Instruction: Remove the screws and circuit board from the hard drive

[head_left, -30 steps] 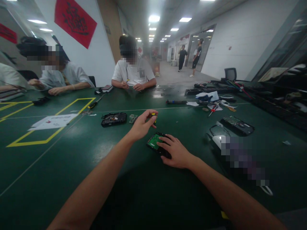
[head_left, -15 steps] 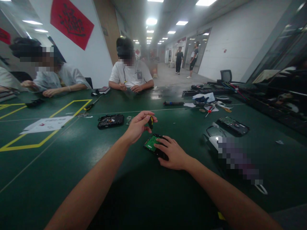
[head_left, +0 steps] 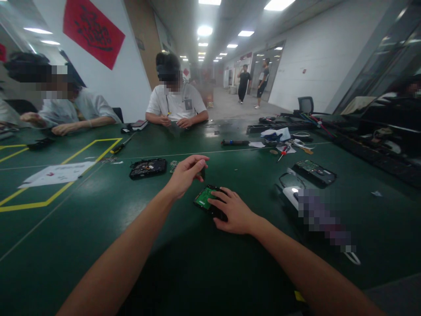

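Observation:
My left hand [head_left: 188, 174] is closed around a screwdriver [head_left: 203, 174]. Only a dark part of it shows below the fingers, just above and left of a hard drive [head_left: 204, 197]. This drive lies on the green table with its green circuit board facing up. Over its right side rests my right hand [head_left: 233, 208], fingers spread on the board and thumb along the near edge, gripping it. Small metal screws [head_left: 173, 166] lie in a pile behind my left wrist, beside an opened black drive case [head_left: 148, 168].
On the right lie another hard drive [head_left: 315, 172] and a white-ended object [head_left: 291, 193], partly blurred out. Farther back are a red screwdriver [head_left: 283, 152], a dark cylinder [head_left: 234, 142] and cloths [head_left: 275, 134]. Left are a paper sheet [head_left: 55, 174] and a yellow-black screwdriver [head_left: 121, 145]. Co-workers sit opposite.
The view has shifted slightly. My left hand has turned a little, so the screwdriver's yellow-black handle is now mostly hidden. My right hand stays on the hard drive.

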Demonstrator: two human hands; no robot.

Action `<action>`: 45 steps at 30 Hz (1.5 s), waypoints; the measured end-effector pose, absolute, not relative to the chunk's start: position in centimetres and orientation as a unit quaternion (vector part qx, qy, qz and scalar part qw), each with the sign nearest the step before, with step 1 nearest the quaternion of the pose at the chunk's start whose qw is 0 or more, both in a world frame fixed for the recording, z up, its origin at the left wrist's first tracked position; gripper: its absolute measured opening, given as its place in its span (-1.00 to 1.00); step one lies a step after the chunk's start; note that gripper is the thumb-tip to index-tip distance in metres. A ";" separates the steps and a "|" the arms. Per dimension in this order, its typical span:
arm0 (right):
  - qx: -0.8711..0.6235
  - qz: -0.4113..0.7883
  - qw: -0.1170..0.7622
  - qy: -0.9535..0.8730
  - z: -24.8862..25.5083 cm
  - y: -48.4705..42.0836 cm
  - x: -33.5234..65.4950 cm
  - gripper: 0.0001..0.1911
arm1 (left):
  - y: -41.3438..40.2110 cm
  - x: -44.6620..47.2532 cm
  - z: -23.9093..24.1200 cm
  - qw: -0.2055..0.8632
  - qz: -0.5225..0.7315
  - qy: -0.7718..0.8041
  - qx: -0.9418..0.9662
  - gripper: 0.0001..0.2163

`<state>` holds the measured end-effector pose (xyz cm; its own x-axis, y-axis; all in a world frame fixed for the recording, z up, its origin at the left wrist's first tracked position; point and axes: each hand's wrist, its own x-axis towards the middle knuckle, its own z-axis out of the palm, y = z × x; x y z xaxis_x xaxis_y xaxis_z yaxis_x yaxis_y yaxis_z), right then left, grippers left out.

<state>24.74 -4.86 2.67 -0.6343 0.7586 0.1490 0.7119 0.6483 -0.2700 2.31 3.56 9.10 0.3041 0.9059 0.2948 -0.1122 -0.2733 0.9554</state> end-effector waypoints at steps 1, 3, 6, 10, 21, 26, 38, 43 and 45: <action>-0.409 0.094 0.123 -0.899 2.8 -4.9 24.7 -0.29 | 3.5 2.3 9.2 0.524 0.499 0.317 0.613 -0.68; -0.410 0.094 0.121 -0.899 2.9 -4.9 24.8 -0.29 | 3.3 2.4 9.4 0.547 0.503 0.312 0.591 -0.71; -0.412 0.098 0.120 -0.898 3.0 -4.9 24.8 -0.29 | 3.1 2.6 9.6 0.571 0.508 0.309 0.566 -0.77; -0.413 0.097 0.119 -0.898 2.8 -4.9 24.8 -0.29 | 3.1 2.5 9.7 0.563 0.515 0.326 0.559 -0.81; -0.408 0.095 0.121 -0.900 2.9 -4.9 24.8 -0.30 | 3.3 2.4 9.8 0.581 0.514 0.311 0.549 -0.81; -0.409 0.095 0.120 -0.899 2.7 -4.8 24.8 -0.30 | 3.4 2.6 9.1 0.549 0.506 0.315 0.586 -0.75; -0.409 0.092 0.127 -0.899 2.6 -4.8 24.8 -0.30 | 3.6 2.3 9.0 0.459 0.523 0.349 0.627 -0.69; -0.410 0.090 0.128 -0.898 2.4 -4.8 24.8 -0.30 | 3.7 2.4 9.1 0.492 0.519 0.331 0.615 -0.69; -0.411 0.090 0.128 -0.898 2.4 -4.8 24.8 -0.30 | 3.6 2.4 9.2 0.504 0.517 0.325 0.610 -0.71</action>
<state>24.76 -4.75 2.40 -0.6298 0.7609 0.1562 0.7149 0.6464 -0.2664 2.42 3.61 9.20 0.2537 0.9187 0.3027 -0.1246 -0.2793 0.9521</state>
